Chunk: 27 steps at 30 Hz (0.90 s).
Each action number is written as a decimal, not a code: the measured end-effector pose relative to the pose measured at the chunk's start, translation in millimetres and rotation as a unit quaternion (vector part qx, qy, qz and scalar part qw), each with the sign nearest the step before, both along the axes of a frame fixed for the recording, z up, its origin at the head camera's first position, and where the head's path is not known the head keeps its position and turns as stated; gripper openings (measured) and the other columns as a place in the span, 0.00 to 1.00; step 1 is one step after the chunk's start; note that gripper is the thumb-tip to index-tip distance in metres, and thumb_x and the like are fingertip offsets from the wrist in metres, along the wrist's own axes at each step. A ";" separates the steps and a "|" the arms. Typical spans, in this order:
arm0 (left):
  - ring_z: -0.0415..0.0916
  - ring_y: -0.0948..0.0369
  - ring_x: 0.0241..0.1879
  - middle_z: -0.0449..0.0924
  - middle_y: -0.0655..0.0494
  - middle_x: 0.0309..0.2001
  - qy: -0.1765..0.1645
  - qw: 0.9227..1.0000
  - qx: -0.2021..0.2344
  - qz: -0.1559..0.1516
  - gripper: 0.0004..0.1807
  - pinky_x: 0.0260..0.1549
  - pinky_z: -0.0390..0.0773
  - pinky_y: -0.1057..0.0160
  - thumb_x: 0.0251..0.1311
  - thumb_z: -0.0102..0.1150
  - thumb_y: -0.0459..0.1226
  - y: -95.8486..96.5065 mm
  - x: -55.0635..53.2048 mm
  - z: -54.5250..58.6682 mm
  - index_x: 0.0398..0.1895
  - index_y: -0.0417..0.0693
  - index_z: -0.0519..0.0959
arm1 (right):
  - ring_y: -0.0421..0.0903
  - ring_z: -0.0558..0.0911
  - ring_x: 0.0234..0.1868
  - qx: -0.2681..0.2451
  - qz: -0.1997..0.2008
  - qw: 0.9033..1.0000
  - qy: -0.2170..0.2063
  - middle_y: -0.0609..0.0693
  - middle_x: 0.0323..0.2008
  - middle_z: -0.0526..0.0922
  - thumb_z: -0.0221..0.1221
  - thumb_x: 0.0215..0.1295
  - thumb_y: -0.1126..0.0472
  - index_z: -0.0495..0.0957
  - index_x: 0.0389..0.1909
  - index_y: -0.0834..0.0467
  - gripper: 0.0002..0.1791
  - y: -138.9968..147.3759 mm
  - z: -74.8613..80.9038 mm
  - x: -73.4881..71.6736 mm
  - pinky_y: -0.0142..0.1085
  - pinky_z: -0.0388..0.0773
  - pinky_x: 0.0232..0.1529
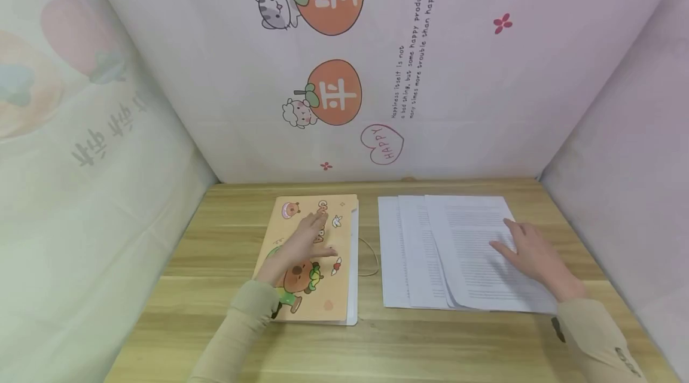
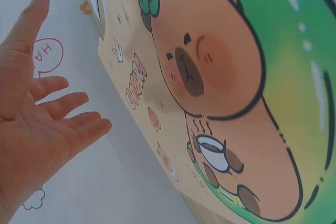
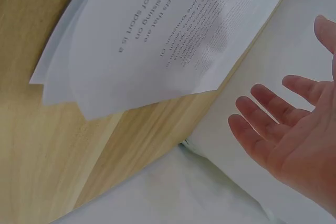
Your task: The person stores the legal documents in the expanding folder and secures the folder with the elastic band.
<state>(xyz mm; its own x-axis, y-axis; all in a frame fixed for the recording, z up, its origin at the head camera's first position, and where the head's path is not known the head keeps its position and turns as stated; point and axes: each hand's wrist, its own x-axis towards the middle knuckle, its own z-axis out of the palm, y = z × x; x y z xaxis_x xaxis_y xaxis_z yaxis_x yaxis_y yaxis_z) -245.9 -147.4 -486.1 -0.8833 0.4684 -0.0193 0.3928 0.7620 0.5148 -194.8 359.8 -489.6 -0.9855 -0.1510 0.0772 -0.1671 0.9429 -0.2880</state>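
Observation:
A tan folder [image 1: 334,296] printed with a cartoon capybara lies on the left of the table, its white inner edge showing along the right side. My left hand [image 1: 304,242] is over this cover with fingers extended; in the left wrist view the same hand [image 2: 50,119] grips nothing. To the right, several printed paper sheets [image 1: 473,257] lie fanned out and overlapping. Over their right edge is my right hand [image 1: 538,257], its fingers loosely spread. The right wrist view shows this hand [image 3: 299,135] holding nothing, apart from the sheets [image 3: 157,51].
A thin cord loop [image 1: 376,257] sticks out from the folder's right side toward the papers. The wooden table [image 1: 420,347] is bounded by a printed white cloth [image 1: 457,131] at the back and by cloth on both sides.

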 end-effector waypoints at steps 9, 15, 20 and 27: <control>0.50 0.38 0.76 0.54 0.33 0.75 0.007 1.000 -0.007 -0.020 0.55 0.74 0.56 0.39 0.53 0.71 0.53 10.9 -0.5 -7.1 0.76 0.34 0.54 | 0.78 0.64 0.61 -0.010 -0.006 0.999 -0.035 0.82 0.62 0.62 0.50 0.72 0.41 0.59 0.68 0.77 0.43 7.0 -4.3 0.2 0.72 0.64 0.58; 0.49 0.39 0.77 0.53 0.34 0.76 0.005 0.999 -0.028 -0.020 0.56 0.75 0.56 0.43 0.54 0.69 0.55 16.7 0.2 -11.2 0.76 0.34 0.53 | 0.79 0.63 0.60 -0.020 -0.006 0.999 -0.040 0.83 0.62 0.62 0.51 0.72 0.42 0.60 0.66 0.78 0.42 12.4 -8.9 -2.2 0.72 0.62 0.59; 0.46 0.37 0.77 0.52 0.35 0.77 -0.008 1.000 -0.023 -0.018 0.57 0.75 0.54 0.42 0.53 0.69 0.56 19.1 1.0 -13.6 0.76 0.34 0.52 | 0.80 0.63 0.60 -0.028 -0.006 0.998 -0.047 0.84 0.62 0.62 0.52 0.72 0.44 0.60 0.65 0.78 0.41 17.3 -13.3 -3.6 0.72 0.61 0.60; 0.47 0.37 0.77 0.53 0.36 0.77 -0.012 0.999 -0.019 -0.025 0.57 0.75 0.54 0.42 0.53 0.69 0.55 21.0 -0.1 -18.3 0.77 0.35 0.52 | 0.80 0.63 0.60 -0.047 -0.009 0.997 -0.053 0.84 0.61 0.62 0.51 0.73 0.45 0.61 0.64 0.80 0.40 21.9 -16.9 -5.1 0.71 0.61 0.60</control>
<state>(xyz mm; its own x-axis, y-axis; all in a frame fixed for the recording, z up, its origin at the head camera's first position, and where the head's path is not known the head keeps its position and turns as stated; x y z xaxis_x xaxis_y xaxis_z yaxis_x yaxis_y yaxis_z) -246.1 -126.5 -504.5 -0.8576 0.5109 -0.0595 0.4191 0.7612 0.4949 -199.8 381.7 -506.5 -0.9912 -0.1312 -0.0150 -0.1150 0.9134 -0.3905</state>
